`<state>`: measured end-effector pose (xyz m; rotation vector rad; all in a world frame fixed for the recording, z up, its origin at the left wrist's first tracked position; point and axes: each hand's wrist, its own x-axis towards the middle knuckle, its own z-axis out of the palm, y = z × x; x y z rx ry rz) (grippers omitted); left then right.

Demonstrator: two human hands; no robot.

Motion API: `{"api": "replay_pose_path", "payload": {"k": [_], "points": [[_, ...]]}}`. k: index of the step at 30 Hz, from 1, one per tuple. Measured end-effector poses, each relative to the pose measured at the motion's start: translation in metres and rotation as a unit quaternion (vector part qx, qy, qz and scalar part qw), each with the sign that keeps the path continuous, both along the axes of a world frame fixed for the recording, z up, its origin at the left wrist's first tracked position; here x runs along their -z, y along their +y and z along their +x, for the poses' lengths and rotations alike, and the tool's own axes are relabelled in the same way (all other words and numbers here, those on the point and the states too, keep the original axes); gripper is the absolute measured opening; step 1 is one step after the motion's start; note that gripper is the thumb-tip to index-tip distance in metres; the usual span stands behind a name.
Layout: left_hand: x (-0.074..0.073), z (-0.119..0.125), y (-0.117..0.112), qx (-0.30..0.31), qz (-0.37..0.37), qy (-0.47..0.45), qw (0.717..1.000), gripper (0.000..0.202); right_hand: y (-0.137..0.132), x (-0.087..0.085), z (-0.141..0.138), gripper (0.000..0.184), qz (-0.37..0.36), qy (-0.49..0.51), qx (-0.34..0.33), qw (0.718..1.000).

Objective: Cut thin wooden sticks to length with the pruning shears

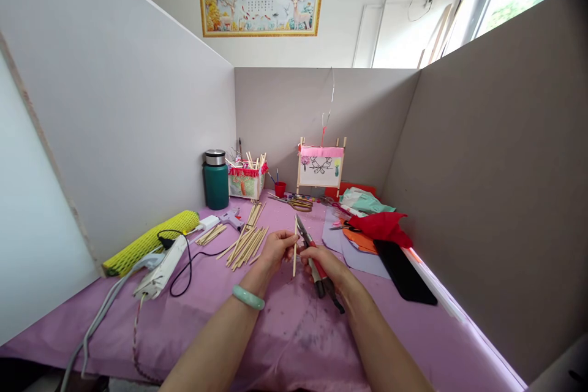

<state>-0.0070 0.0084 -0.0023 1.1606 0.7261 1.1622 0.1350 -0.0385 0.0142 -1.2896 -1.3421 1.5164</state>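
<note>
A thin wooden stick stands nearly upright between the fingers of my left hand, which wears a jade-green bangle at the wrist. In my right hand is a pair of pliers with dark jaws and red and black handles. The jaws point away from me, close beside the stick; whether they touch it I cannot tell. Left of my hands, several loose wooden sticks lie in a pile on the purple cloth.
At the left are a power strip with cables, a yellow mesh roll, a glue gun and a green bottle. Behind stand a decorated box and a small picture frame. Scissors, red fabric and a black phone lie rightward.
</note>
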Motion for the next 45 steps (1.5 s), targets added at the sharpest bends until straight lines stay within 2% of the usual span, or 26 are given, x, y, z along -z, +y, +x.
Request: {"api": "replay_pose_path", "payload": {"k": [8, 22, 39, 45], "points": [[-0.002, 0.0014, -0.0013, 0.016, 0.005, -0.01, 1.0, 0.04, -0.0009, -0.0003, 0.0024, 0.01, -0.008, 0.021, 0.003, 1.0], [0.0004, 0.0029, -0.0002, 0.019, 0.021, -0.003, 1.0, 0.044, 0.0016, 0.0045, 0.0051, 0.021, -0.007, 0.026, 0.013, 1.0], [0.0002, 0.0067, -0.0054, -0.048, 0.083, 0.047, 0.994, 0.077, -0.0019, 0.0005, 0.0055, 0.02, -0.004, 0.023, 0.014, 1.0], [0.0011, 0.0091, -0.0045, -0.06, 0.084, 0.064, 0.993, 0.077, -0.0043, -0.0039, 0.0029, 0.019, -0.002, 0.007, 0.015, 1.0]]}}
